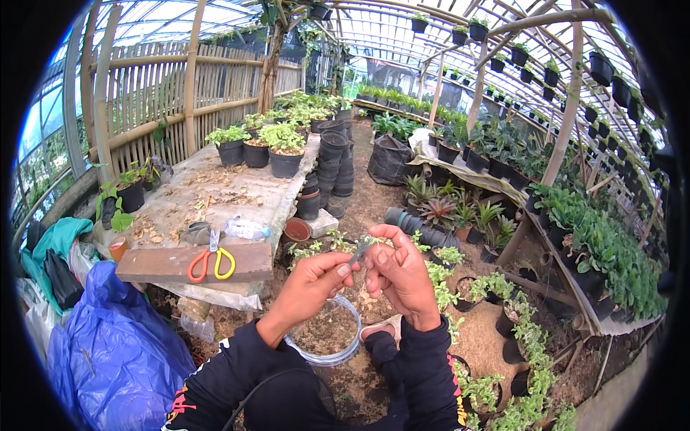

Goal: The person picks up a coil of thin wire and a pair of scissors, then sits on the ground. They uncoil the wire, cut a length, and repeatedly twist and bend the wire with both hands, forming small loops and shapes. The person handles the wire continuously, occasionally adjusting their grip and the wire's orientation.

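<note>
In front of me my left hand (310, 285) is closed, its thumb and forefinger pinching a small dark-grey bundle of thin strands (364, 246). My right hand (402, 276) is closed at the other side of the bundle, fingers curled and thumb against forefinger. The bundle sits between the two sets of fingertips; its exact kind is too small to tell. Below the hands, a coil of thin pale wire or tubing (325, 360) lies near my feet. Scissors with one orange and one yellow handle (214, 246) rest on a wooden board to the left.
The wooden board (154, 264) lies along the near edge of a worktable (183, 188) bearing potted plants (285, 164) and a clear plastic bottle (246, 228). Blue plastic sheeting (118, 337) fills the lower left. Stacked black pots (333, 161) stand beyond; leafy pots (507, 322) line the right.
</note>
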The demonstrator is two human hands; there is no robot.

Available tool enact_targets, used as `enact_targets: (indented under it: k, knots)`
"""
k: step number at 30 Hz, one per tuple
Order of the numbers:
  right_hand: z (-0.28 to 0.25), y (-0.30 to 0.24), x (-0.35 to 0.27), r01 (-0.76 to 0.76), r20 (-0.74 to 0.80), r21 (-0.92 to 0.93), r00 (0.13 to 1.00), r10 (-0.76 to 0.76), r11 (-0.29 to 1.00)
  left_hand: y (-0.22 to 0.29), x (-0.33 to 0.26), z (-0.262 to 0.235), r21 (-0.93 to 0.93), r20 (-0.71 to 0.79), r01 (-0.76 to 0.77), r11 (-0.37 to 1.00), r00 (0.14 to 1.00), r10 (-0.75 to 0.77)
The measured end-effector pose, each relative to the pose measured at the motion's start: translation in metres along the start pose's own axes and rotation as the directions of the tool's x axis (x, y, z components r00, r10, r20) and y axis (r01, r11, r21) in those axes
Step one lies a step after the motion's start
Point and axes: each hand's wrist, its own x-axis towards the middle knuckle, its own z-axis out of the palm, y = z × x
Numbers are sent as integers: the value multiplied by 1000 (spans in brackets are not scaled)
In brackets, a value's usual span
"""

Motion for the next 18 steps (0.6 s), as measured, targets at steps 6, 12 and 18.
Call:
enact_targets:
  k: [6,12,18]
  knots:
    - [-8,-2,3,26,66,-200,998,-13,980,4,3,2,33,53,-48,998,998,46]
    - [6,6,6,253,14,-473,960,-280,844,5,0,6,51,7,-74,996,997,74]
    - [12,14,8,308,-2,-536,931,-366,786,4,-4,3,142,21,-187,972,982,186]
